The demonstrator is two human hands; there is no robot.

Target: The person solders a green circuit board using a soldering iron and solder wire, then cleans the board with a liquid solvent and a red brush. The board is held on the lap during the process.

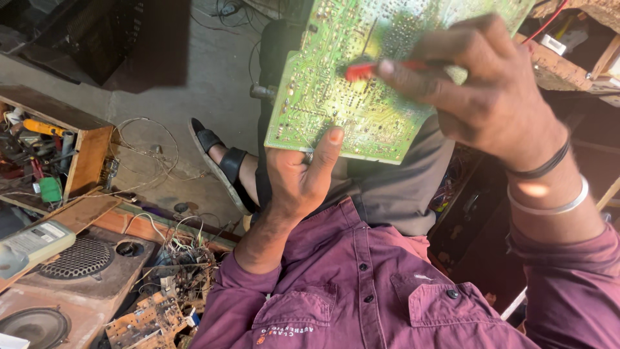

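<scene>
Head view, looking down my maroon shirt (361,291): my left hand (300,178) clamps the bottom edge of the green circuit board (342,90), thumb pressed on its solder side, holding it up over my lap. My right hand (491,97) pinches a red probe (365,69), tip against the board. Speaker cabinet (77,271) sits off left.

- A grey meter (29,245) is lying at the left edge beside a speaker (81,258), showing a pale rectangular screen and a light label.
- A small white label (554,44) is sitting on a part at top right.
</scene>
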